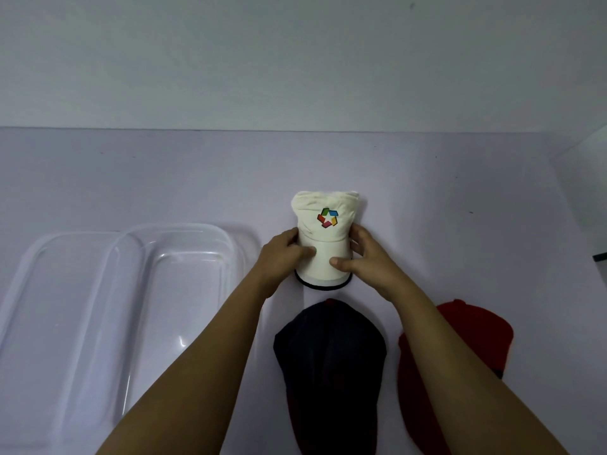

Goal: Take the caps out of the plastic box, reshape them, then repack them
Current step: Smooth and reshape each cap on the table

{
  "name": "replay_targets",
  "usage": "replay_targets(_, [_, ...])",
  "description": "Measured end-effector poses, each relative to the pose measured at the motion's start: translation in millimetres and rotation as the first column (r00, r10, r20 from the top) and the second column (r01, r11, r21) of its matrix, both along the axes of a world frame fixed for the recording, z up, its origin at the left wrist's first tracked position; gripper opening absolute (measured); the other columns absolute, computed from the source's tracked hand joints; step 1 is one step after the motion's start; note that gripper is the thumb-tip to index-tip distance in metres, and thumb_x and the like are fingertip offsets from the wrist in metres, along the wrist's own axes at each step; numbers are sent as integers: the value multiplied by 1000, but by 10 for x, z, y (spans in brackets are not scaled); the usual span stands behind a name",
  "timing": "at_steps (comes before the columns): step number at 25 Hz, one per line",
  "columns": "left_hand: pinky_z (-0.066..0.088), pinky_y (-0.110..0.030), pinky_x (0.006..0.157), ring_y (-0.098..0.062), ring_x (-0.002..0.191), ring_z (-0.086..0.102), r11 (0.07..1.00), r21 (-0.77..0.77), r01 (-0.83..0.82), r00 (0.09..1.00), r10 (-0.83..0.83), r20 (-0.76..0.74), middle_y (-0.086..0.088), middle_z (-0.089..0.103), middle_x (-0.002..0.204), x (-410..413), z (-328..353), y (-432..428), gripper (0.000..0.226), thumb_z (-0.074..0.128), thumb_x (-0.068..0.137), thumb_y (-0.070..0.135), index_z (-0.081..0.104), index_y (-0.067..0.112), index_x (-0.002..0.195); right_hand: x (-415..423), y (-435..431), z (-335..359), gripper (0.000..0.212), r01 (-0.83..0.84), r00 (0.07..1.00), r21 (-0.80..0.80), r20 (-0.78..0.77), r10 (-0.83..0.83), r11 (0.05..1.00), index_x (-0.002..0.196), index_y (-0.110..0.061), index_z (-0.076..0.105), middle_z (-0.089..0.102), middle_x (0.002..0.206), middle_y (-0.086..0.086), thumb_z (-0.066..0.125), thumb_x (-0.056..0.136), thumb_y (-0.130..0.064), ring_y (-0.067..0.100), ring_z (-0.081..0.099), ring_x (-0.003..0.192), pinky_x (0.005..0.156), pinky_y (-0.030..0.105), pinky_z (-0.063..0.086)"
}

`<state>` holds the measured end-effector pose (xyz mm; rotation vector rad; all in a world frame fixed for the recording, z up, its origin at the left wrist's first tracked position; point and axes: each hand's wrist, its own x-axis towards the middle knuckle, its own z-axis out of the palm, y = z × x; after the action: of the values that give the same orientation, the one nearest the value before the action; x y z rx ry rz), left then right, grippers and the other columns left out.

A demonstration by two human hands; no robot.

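Note:
A cream cap (325, 238) with a multicoloured logo lies on the table ahead of me, its crown crumpled at the far end and its brim curled toward me with a dark edge. My left hand (285, 257) grips the brim's left side and my right hand (364, 257) grips its right side, thumbs on top. A dark navy cap (328, 362) lies nearer me, below the cream one. A red cap (473, 343) lies to its right, partly hidden by my right forearm. The clear plastic box (184, 257) stands at the left with nothing in it.
A clear lid (49, 307) lies beside or under the box at the far left. The pale table (427, 198) meets a white wall at the back. A dark object's edge (601, 257) shows at the right border.

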<state>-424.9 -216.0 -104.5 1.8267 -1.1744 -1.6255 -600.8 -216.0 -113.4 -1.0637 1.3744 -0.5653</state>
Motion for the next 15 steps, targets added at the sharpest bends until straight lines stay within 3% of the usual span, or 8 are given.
replay_targets(3, [48,-43,97,-22,111,57,1000,-1,11,1000,-11,2,1,62,125,12,-32,1,61,52,64,24,57,23,125,-36,-41,-32,80,-38,999,2,15,38,999,142,-23,31,44,138,-7,72,77,-4,12,42,127,100,32,40])
replay_targets(7, [43,-31,84,-24,113,51,992,-21,123,981,-118,157,-2,53,132,-11,51,74,57,53,79,21,43,16,134,-13,5,99,79,-57,990,-92,-137,44,994,143,-24,30,43,132,-12,74,77,-12,6,40,120,97,27,37])
replay_targets(9, [38,-34,101,-26,133,39,983,-65,169,954,-146,263,-7,35,150,3,123,180,68,51,87,16,20,10,148,-25,78,200,81,-122,955,-148,-287,76,981,146,-19,24,35,144,-6,72,80,-19,13,30,135,105,28,30])
replay_targets(11, [27,-37,114,-24,141,28,983,-138,125,950,-78,302,-8,20,158,25,243,394,68,48,92,15,13,8,150,-72,270,317,81,-94,913,-144,-407,28,985,149,-15,15,16,157,3,64,86,-30,19,13,145,115,32,17])
replay_targets(15, [30,-36,112,-19,139,32,984,-167,-63,969,100,225,-3,24,157,45,358,1130,62,47,95,22,19,16,150,-117,1078,439,61,181,955,-196,-201,-220,964,146,-25,24,27,153,0,54,93,-28,14,27,140,108,27,26])
